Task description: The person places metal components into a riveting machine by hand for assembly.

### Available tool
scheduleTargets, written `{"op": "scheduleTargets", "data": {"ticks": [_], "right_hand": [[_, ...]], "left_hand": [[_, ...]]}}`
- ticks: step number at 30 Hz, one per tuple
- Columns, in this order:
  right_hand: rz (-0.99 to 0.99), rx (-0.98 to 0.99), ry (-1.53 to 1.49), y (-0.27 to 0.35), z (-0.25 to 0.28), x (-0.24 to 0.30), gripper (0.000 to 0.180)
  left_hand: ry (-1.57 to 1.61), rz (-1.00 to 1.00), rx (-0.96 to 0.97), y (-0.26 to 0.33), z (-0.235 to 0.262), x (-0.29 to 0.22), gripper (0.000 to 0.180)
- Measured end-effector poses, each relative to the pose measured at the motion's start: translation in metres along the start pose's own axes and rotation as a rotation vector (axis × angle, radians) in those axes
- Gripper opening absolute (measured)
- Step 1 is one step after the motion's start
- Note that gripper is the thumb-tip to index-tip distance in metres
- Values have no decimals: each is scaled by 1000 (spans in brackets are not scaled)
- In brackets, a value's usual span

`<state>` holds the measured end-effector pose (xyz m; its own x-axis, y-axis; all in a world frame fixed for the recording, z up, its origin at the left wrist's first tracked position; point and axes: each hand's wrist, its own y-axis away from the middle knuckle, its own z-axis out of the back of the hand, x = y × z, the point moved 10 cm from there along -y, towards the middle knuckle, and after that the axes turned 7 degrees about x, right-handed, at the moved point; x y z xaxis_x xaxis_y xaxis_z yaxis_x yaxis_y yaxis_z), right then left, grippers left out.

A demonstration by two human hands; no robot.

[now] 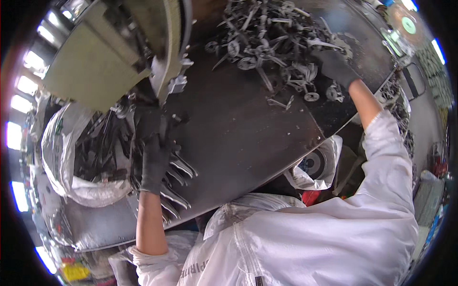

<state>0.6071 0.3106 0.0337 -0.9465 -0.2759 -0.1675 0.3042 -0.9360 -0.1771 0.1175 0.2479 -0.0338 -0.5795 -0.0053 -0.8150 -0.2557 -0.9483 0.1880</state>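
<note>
My left hand (153,162), in a dark grey glove, is beside the machine (105,57) with its pale curved band. Its fingers merge with dark shapes below the machine, so I cannot make out what they hold. Several curved metal pieces (179,178) lie in a row on the table just right of that hand. My right hand (338,69), also gloved, reaches to the right edge of a heap of grey metal castings (260,40). Its fingers are smeared and partly lost against the heap.
The dark metal table (229,124) slants across the view. A white bag (57,157) of dark metal parts stands at the left. Below the table's near edge is another white bag (329,164) with a round dark object. More small parts (392,90) lie beyond the right edge.
</note>
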Motion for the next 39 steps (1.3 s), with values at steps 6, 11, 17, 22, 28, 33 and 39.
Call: {"op": "scheduleTargets", "data": {"ticks": [6, 11, 17, 22, 28, 33, 39], "right_hand": [[-534, -154, -1388, 0, 46, 61, 28], [-73, 26, -1253, -41, 63, 216, 31], [-285, 282, -2168, -70, 0, 319, 30], [-128, 392, -1923, -75, 8, 350, 32], [-86, 299, -1863, -73, -18, 355, 29], [-204, 383, -2034, -68, -43, 354, 29], [-179, 399, -1944, -71, -38, 357, 29]], "left_hand": [[-122, -78, -112, 7, 28, 4, 28], [412, 17, -134, 15, 22, 4, 43], [253, -122, -85, 1, 21, -17, 37], [229, -312, -39, -2, 22, -36, 26], [624, 275, 115, -13, -7, 12, 25], [-482, 193, -374, -3, 104, -3, 25], [-986, 472, -167, 17, 145, 58, 35]]}}
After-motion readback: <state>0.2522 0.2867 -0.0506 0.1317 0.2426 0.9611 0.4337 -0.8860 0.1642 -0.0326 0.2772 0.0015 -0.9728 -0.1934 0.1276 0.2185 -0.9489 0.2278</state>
